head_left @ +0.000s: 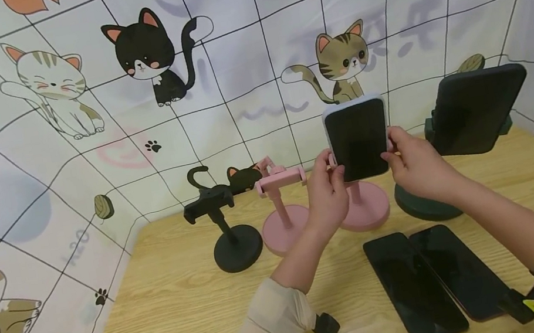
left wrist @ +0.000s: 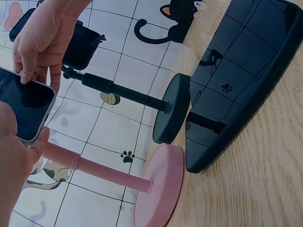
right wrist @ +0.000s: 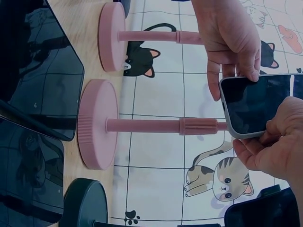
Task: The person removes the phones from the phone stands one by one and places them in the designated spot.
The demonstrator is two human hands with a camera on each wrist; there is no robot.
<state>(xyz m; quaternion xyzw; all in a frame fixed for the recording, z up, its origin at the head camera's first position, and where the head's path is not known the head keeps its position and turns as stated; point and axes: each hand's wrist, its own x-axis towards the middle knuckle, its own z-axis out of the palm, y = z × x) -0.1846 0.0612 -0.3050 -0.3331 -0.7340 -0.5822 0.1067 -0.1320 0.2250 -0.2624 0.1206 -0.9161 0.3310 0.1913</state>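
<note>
Beige sleeves [head_left: 269, 330] reach in over the tabletop [head_left: 166, 327], beside 2 black smartphones [head_left: 414, 289] lying flat. Toward the tabletop's back edge, a pale-framed smartphone [head_left: 359, 141] is held near upright above the base of a pink phone stand [head_left: 367, 211]. The left hand [head_left: 328, 197] and right hand [head_left: 417, 167] each narrow to a pinch on its lower sides, thumbs in front, fingers at the side or behind. Whether the stand's clamp bears weight, I cannot tell. It should handle as light and rigid, its glass slick and breakable; the 2 long side rims seem the safest hold, with little pressure on the screen.
</note>
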